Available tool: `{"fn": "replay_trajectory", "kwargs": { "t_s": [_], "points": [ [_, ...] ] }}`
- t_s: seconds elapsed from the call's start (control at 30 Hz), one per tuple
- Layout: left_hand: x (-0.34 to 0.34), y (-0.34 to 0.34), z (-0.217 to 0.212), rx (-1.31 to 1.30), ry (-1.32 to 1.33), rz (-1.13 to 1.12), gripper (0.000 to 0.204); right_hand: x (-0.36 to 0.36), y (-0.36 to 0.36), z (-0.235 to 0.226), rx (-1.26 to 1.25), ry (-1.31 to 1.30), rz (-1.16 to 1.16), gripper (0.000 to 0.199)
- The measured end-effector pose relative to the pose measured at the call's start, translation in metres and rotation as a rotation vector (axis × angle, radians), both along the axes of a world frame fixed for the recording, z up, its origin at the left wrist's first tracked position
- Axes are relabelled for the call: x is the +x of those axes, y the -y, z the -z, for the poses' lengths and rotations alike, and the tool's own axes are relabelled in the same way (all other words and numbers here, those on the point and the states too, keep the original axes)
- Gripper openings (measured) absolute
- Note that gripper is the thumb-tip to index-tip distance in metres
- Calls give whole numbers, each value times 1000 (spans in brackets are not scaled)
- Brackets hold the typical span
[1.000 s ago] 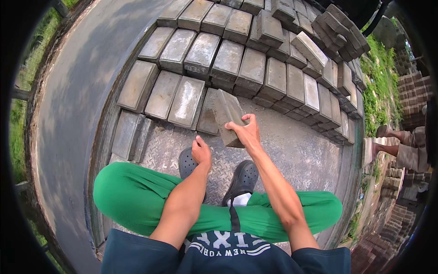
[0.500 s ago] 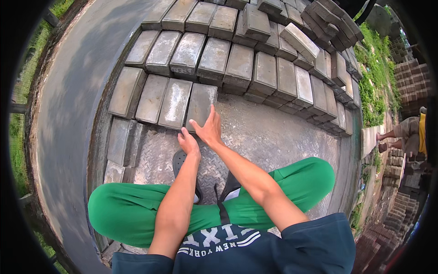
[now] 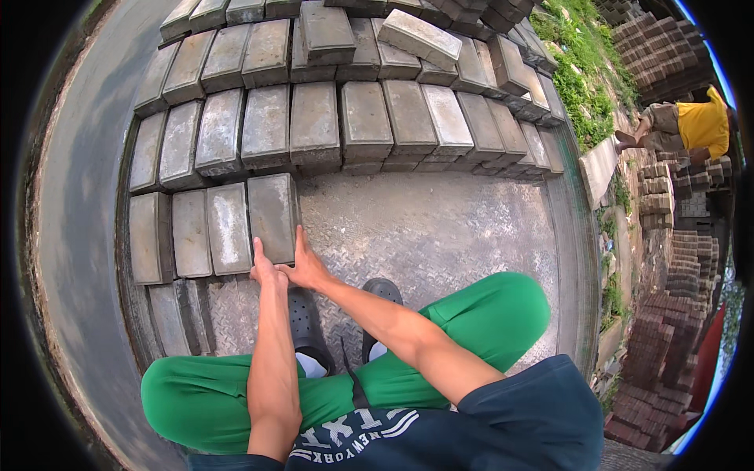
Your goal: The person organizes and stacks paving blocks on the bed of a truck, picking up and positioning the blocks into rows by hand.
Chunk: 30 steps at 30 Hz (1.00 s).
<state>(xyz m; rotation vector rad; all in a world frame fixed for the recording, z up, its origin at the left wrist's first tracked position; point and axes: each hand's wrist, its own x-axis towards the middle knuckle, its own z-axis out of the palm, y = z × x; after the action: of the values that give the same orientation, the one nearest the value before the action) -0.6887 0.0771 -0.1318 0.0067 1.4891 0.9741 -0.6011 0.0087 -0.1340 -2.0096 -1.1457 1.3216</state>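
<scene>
A grey concrete paving block (image 3: pixel 273 208) sits at the right end of the nearest short row. Both of my hands clasp its near end. My left hand (image 3: pixel 268 265) has its fingers on the left and underside. My right hand (image 3: pixel 308 265) presses along the right side, and the two hands meet under the front edge. The block shows larger than its neighbours; whether it rests fully on what lies beneath, I cannot tell. Right beside it on the left lies a block with a whitish patch (image 3: pixel 229 228).
Several stacked rows of blocks (image 3: pixel 314 118) rise beyond, with one pale block (image 3: pixel 420 38) lying askew on top. Patterned metal floor (image 3: pixel 440 228) extends to the right. At far right, a person in yellow (image 3: pixel 699 125) is among brick stacks (image 3: pixel 660 345).
The view has shifted, so the blocks appear farther left and lower. My left hand has moved up against the block's left side, and my right hand now lies along its right side.
</scene>
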Motion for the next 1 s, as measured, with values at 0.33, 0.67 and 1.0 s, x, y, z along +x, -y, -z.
{"fn": "replay_trajectory", "kwargs": {
  "t_s": [0.33, 0.67, 1.0],
  "points": [
    [48, 4, -55, -254, -378, -32, 105, 28, -19, -39, -235, 155, -249, 109],
    [189, 49, -127, -162, 134, 366, 84, 233, 1, -107, -449, 550, -308, 47],
    [235, 66, -192, 400, 262, 711, 41, 363, -47, -223, -209, 866, -7, 28]
  ]
}}
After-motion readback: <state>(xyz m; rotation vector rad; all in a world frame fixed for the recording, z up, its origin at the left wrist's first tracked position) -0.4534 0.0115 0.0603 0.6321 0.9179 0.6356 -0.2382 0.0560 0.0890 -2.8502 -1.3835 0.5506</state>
